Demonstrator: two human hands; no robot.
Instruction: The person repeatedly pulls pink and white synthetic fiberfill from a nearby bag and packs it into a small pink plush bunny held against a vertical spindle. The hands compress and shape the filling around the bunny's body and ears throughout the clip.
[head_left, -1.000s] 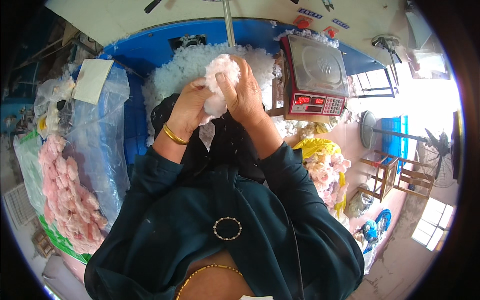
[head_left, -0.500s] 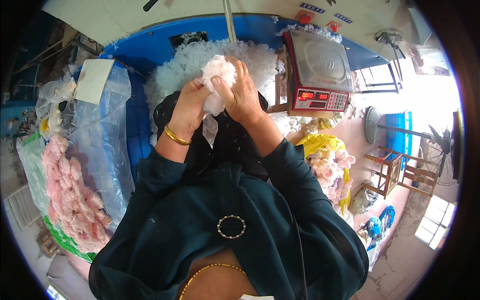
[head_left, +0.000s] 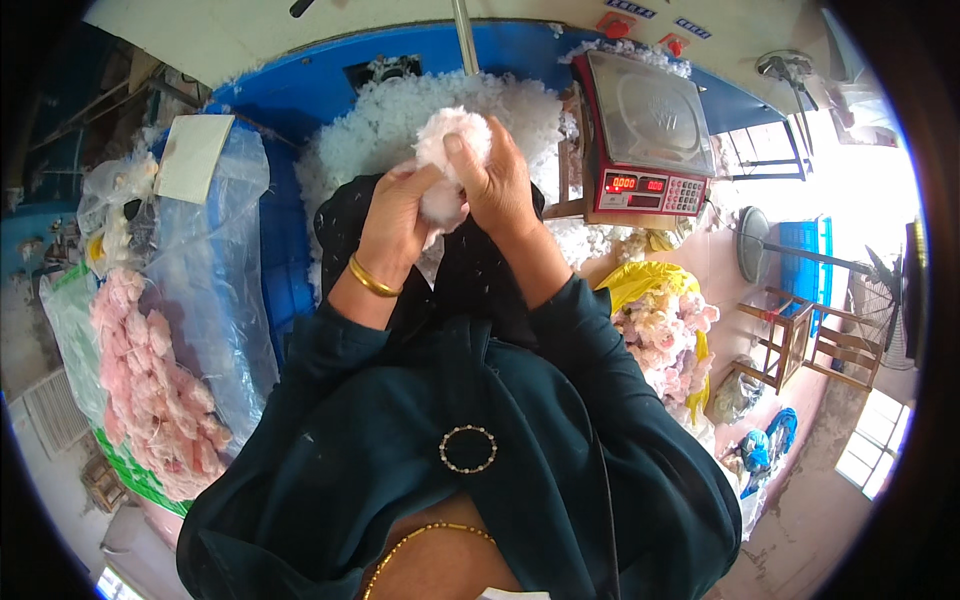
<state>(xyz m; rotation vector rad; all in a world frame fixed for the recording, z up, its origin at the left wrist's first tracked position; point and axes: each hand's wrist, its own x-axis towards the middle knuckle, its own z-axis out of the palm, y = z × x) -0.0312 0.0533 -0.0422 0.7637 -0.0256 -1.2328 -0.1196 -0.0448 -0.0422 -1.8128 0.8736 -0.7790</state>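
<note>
Between my two hands is a small fluffy pale pink plush piece, held up above my lap. My left hand pinches its lower left side, a gold bangle on that wrist. Around its right side curl the fingers of my right hand, the thumb pressed on the plush front. The side turned away from me is hidden. Just beyond my hands lies a big heap of white fibre stuffing against a blue surface.
A red digital scale stands at the right of the heap. Pink plush pieces lie piled on plastic at the left. More fill a yellow bag at the right. Farther right are a wooden stool, a blue crate and a fan.
My hands and the plush piece have shifted slightly right. The lower part of the plush now sits more tucked between my fingers. The whole view has moved a little.
</note>
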